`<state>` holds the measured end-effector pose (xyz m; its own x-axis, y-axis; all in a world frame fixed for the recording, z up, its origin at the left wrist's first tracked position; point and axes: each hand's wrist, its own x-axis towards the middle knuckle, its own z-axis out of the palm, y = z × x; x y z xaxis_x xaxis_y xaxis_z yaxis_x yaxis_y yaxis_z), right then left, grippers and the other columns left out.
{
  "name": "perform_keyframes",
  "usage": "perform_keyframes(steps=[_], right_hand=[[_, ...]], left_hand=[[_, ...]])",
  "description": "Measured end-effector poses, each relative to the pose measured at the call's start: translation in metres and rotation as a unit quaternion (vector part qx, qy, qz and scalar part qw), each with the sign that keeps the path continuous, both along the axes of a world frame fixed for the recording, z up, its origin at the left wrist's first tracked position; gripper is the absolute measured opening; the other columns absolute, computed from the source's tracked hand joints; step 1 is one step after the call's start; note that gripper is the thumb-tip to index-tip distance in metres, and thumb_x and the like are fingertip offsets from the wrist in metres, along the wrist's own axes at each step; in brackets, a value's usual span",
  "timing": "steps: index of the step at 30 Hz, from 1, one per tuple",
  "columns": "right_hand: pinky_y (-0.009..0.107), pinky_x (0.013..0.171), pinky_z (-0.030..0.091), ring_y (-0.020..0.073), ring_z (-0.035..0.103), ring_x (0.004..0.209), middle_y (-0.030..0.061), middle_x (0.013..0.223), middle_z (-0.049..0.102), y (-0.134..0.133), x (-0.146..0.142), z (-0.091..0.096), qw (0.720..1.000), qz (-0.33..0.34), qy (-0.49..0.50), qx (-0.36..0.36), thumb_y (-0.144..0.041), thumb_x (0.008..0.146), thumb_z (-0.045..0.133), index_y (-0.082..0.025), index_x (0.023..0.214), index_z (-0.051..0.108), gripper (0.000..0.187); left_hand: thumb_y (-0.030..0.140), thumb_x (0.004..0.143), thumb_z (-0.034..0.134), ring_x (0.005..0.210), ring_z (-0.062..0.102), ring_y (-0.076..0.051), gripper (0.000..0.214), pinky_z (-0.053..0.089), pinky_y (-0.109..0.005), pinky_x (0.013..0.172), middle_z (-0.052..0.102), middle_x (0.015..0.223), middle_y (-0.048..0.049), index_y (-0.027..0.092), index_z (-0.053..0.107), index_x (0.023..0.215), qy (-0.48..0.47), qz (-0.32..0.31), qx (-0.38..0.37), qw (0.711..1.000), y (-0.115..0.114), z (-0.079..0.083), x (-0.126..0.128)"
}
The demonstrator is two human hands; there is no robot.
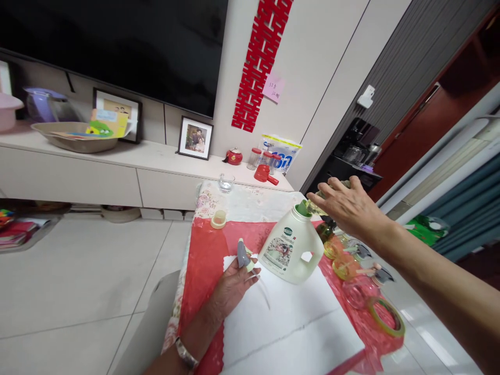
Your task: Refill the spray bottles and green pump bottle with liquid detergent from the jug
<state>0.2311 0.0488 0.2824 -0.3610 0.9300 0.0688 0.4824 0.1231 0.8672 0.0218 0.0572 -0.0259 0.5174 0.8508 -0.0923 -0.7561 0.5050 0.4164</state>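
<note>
A white jug (291, 247) with a green neck and a handle stands on a white paper sheet (289, 323) on the red-covered table (203, 260). My right hand (346, 205) holds a small clear bottle tipped over the jug's mouth, fingers closed round it. My left hand (234, 284) rests on the sheet left of the jug and grips a grey pump sprayer head (242, 255) whose thin tube trails across the paper. A pale yellow cap (219, 219) lies further back on the table.
Several small clear spray bottles (351, 260) and a tape roll (386, 315) lie right of the jug. A glass (226, 183) stands at the table's far end. Behind are a low cabinet (117, 166) with photo frames, jars and a basin, and a dark TV.
</note>
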Motion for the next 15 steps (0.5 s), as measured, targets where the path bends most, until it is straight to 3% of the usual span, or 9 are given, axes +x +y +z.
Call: perform_keyframes(steps=[4,15], right_hand=[[0.051,0.092,0.033,0.0263,0.044,0.107,0.0078,0.109,0.053,0.0019,-0.0047,0.0013,1.0,0.024,-0.008,0.0,-0.006,0.094,0.043,-0.024,0.117,0.06,0.033],[0.058,0.099,0.033,0.0279,0.041,0.115,0.0088,0.119,0.053,0.0013,0.0019,-0.0006,0.994,0.075,-0.059,0.048,-0.008,0.096,0.042,-0.025,0.121,0.06,0.035]], left_hand=[[0.025,0.067,0.089,0.092,0.069,-0.02,0.04,0.049,-0.035,0.086,0.07,0.11,-0.003,0.022,0.069,0.101,-0.003,0.001,0.001,1.0,0.0,0.0,0.0003],[0.025,0.065,0.09,0.092,0.069,-0.02,0.039,0.049,-0.035,0.086,0.069,0.11,-0.0024,0.022,0.071,0.098,0.003,0.006,-0.005,1.0,0.0006,0.001,0.0005]])
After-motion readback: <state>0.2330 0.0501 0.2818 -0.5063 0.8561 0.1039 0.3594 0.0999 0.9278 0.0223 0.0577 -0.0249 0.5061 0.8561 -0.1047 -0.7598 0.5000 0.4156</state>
